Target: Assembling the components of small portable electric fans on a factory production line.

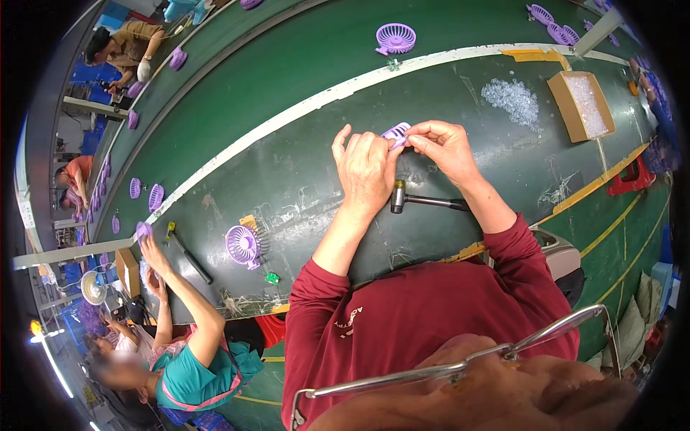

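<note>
My left hand (365,169) is closed around a purple slotted part (396,132), which looks like a piece of a handheld fan, and holds it just over the dark green worktable. At the part's right edge, my right hand (447,149) has its thumb and forefinger pinched together. Whatever sits between those fingertips is too small to make out. Below my hands a mallet (398,197) lies on the table, its black handle pointing right. To the left rests a purple fan (243,246), with a small green circuit board (272,278) near it.
Clear small plastic pieces (512,100) lie in a pile at the far right, beside a cardboard box (565,108) of similar pieces. A conveyor belt (309,61) carrying purple fans runs beyond a white rail. At left, a co-worker (205,345) handles a purple part near another mallet (190,257).
</note>
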Tool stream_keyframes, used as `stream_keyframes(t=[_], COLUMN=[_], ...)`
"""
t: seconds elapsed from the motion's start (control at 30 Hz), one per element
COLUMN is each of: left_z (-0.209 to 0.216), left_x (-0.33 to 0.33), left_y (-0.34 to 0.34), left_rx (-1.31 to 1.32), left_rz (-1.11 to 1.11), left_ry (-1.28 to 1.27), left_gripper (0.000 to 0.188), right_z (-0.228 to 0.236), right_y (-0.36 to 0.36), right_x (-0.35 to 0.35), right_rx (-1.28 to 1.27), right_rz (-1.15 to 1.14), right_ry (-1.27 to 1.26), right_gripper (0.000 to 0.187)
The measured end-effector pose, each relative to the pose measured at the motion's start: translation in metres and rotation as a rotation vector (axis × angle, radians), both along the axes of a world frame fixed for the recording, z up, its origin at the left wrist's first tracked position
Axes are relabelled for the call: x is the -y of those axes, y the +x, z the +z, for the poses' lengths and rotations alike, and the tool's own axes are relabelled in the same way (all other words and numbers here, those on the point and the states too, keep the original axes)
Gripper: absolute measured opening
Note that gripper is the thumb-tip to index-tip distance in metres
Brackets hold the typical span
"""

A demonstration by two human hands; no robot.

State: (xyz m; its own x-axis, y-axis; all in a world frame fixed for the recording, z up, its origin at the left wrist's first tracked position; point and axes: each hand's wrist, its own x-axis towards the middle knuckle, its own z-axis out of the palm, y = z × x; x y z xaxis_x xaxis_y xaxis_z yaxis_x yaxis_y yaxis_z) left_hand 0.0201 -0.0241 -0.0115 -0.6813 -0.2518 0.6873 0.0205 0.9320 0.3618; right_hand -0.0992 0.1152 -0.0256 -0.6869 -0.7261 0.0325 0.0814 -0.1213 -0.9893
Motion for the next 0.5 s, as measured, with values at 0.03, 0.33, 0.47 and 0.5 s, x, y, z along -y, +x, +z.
stream_keyframes(t=[0.03,0.33,0.47,0.5], left_z=[0.0,0.0017,0.0005,0.0003], left_x=[0.0,-0.0009,-0.0004,-0.0004], left_y=[0.0002,0.0004,-0.0002,-0.0003], left_rx=[0.0,-0.009,-0.006,-0.006], left_rz=[0.001,-0.009,-0.011,-0.012], left_ry=[0.0,-0.003,-0.002,0.0], left_gripper=[0.016,0.017,0.016,0.016], right_z=[0.0005,-0.0005,-0.0023,-0.0026], right_y=[0.0001,0.0027,0.003,0.0028], right_x=[0.0,-0.0002,0.0012,0.0013], right_rx=[-0.001,0.002,0.006,0.002], right_rz=[0.002,-0.017,-0.023,-0.022], right_ry=[-0.002,-0.008,-0.04,-0.047], right_gripper=[0.016,0.016,0.016,0.016])
